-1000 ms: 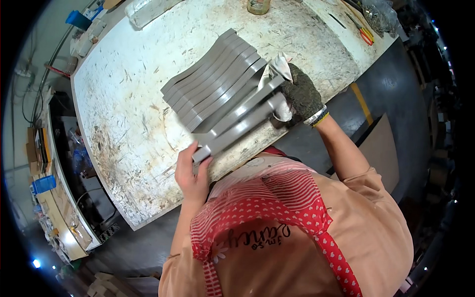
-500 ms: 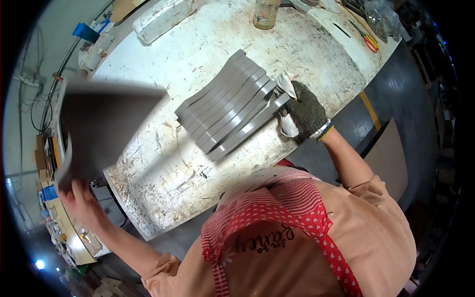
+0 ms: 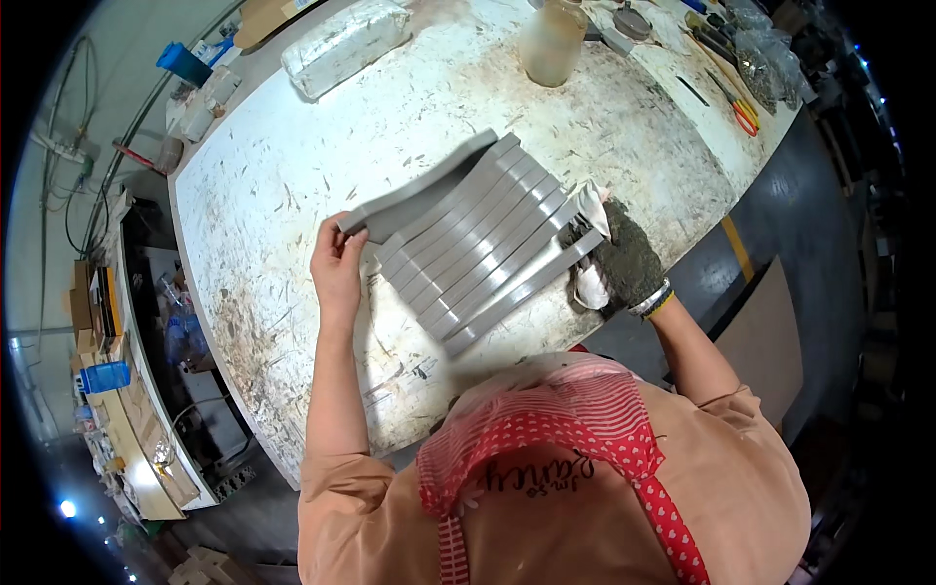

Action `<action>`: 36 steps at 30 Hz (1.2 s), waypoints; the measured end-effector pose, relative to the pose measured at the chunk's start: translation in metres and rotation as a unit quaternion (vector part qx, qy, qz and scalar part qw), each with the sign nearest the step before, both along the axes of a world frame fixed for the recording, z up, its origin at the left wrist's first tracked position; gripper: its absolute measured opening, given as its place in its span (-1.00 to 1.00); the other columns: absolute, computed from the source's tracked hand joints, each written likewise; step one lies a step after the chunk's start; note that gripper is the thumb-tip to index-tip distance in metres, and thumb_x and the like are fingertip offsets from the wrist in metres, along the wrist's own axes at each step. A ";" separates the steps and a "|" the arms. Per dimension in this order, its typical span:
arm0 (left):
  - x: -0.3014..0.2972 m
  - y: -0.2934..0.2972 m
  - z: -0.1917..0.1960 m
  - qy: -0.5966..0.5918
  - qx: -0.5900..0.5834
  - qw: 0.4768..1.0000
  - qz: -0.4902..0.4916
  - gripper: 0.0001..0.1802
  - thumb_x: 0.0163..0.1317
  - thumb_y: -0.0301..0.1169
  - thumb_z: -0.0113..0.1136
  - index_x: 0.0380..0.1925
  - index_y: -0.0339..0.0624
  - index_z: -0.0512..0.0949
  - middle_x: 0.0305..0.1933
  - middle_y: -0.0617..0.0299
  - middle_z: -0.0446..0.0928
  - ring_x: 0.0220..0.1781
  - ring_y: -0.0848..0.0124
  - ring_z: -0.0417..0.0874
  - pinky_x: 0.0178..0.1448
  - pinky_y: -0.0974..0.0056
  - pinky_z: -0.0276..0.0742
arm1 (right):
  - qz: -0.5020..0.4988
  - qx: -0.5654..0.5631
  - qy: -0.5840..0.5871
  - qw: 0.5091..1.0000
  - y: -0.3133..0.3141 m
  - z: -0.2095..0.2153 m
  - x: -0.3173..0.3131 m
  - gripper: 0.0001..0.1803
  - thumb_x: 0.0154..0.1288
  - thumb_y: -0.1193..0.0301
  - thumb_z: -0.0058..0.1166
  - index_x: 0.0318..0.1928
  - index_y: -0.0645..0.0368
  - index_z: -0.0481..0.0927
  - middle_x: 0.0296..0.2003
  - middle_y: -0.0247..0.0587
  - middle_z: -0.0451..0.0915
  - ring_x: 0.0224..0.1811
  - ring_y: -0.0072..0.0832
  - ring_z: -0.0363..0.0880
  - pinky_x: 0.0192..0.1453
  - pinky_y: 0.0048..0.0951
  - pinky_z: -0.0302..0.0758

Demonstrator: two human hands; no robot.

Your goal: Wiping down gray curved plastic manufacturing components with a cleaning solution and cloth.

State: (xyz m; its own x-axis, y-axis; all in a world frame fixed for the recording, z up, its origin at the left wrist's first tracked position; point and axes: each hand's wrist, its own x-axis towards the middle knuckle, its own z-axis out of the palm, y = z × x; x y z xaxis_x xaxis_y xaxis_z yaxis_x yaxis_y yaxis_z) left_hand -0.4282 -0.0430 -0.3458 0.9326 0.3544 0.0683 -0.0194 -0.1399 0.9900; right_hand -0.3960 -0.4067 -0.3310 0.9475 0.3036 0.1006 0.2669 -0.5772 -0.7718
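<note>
Grey curved panels point(image 3: 478, 244) stand on edge in a close row in the middle of the worktable. My bare left hand point(image 3: 338, 268) pinches the left end of another grey curved panel point(image 3: 429, 185), tilted against the row's far side. A dark, dirty work glove covers my right hand point(image 3: 629, 255), whose fingers are closed round a crumpled white cloth point(image 3: 591, 288) at the right ends of the panels. The nearest panel point(image 3: 526, 292) slants a little away from the others, its right end against the gloved hand.
The scuffed white worktable point(image 3: 283, 234) carries a plastic-wrapped block point(image 3: 346, 47) and a cloudy jar point(image 3: 553, 44) at the back. Orange-handled scissors point(image 3: 745, 119) and clear plastic bags point(image 3: 770, 58) lie far right. A cluttered shelf point(image 3: 161, 390) stands left of the table.
My left hand has swung the loose panel from the far left, where it was raised, to the far side of the row. The right hand stays at the panels' ends.
</note>
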 end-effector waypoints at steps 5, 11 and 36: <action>-0.012 -0.003 0.016 0.077 0.043 0.994 -0.071 -0.67 0.21 -0.62 0.06 0.00 -0.24 0.42 -0.27 0.28 0.53 -0.20 0.59 0.50 -0.10 0.49 0.39 | 0.003 -0.003 0.056 0.998 -0.002 0.003 0.000 -0.45 0.24 0.23 -0.11 0.20 0.22 0.32 0.07 0.11 0.43 0.14 -0.04 0.39 0.20 -0.23 0.29; -0.025 -0.002 0.030 0.130 0.044 0.978 -0.155 -0.52 0.24 -0.52 0.02 0.20 -0.16 0.32 -0.01 0.17 0.50 0.01 0.46 0.48 0.14 0.38 0.35 | 0.072 -0.066 -0.084 0.992 -0.001 0.003 0.000 -0.33 0.14 0.41 -0.05 0.31 0.26 0.22 0.17 0.17 0.35 0.18 0.03 0.35 0.30 -0.19 0.26; -0.138 -0.125 0.008 -0.054 0.402 0.914 -0.024 -0.58 -0.28 -0.55 0.36 -0.28 -0.15 0.54 -0.42 0.15 0.48 -0.38 0.18 0.54 -0.27 0.21 0.46 | -0.045 -0.076 -0.085 0.992 -0.016 -0.064 -0.008 -0.44 0.20 0.37 -0.09 0.21 0.37 0.29 0.09 0.26 0.41 0.15 0.05 0.37 0.25 -0.21 0.30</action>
State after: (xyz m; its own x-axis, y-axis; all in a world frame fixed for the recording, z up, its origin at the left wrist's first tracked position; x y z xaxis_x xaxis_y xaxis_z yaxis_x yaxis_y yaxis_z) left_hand -0.5666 -0.1684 -0.3379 0.9184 0.1084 0.3806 -0.1355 -0.8174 0.5600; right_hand -0.4038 -0.4223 -0.3947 0.9448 0.2422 0.2208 0.3277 -0.7105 -0.6227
